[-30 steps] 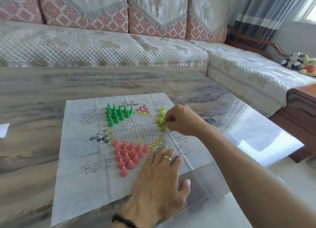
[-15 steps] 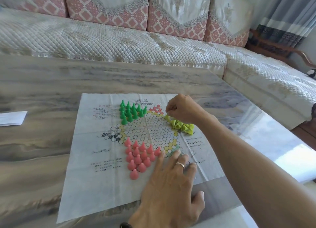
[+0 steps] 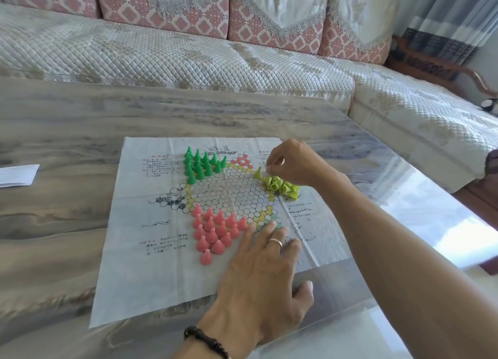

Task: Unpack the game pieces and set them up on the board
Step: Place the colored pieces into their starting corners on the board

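A paper game board [image 3: 161,264] with a hexagon grid lies flat on the table. Several dark green cone pieces [image 3: 200,166] stand upright on its far-left corner. Pink pieces [image 3: 213,232] stand in a triangle at the near left. Yellow-green pieces [image 3: 281,186] lie tumbled in a heap at the right. My right hand [image 3: 293,163] hovers over the far end of that heap, thumb and forefinger pinched on one upright yellow-green piece [image 3: 258,173]. My left hand [image 3: 258,286] rests flat on the board's near-right part, fingers spread, holding nothing.
The board sits on a glossy marble-patterned table [image 3: 67,197] whose right edge runs close to my right arm. A white folded paper [image 3: 16,175] lies at the far left. A quilted sofa [image 3: 188,59] stands behind the table.
My right hand has shifted from the heap's near side to its far-left end, and one yellow-green piece now stands upright there. My left hand stays pressed on the board. The view has moved closer.
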